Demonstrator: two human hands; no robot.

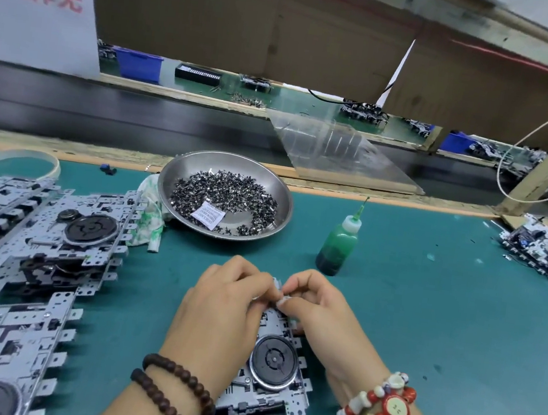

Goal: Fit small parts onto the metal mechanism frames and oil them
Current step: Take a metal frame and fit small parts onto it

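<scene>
Both hands work at the far end of 1 metal mechanism frame [271, 372], which lies flat on the green bench mat [425, 312] directly beneath them. Its long axis runs from the wrists away toward the fingertips; the black round wheel [275, 361] sits between the 2 forearms, on the near side of the fingers.

The left hand [225, 299] has its fingers curled, tips meeting the frame's far edge. The right hand [314, 300] is likewise curled, thumb and forefinger pressed together at the same spot, touching the left fingertips. They appear to pinch a small part there, but the part itself is too small and hidden to confirm.

The steel dish of small parts [226, 194] lies ahead of the hands, slightly nearer the left hand. The green oil bottle [339, 239] stands upright ahead of the right hand, the nearer hand for it. Judgement: fitting is in hand; oiling next calls for a forward right-hand reach. A stack of further frames [48, 238] lies outboard of the left hand.
</scene>
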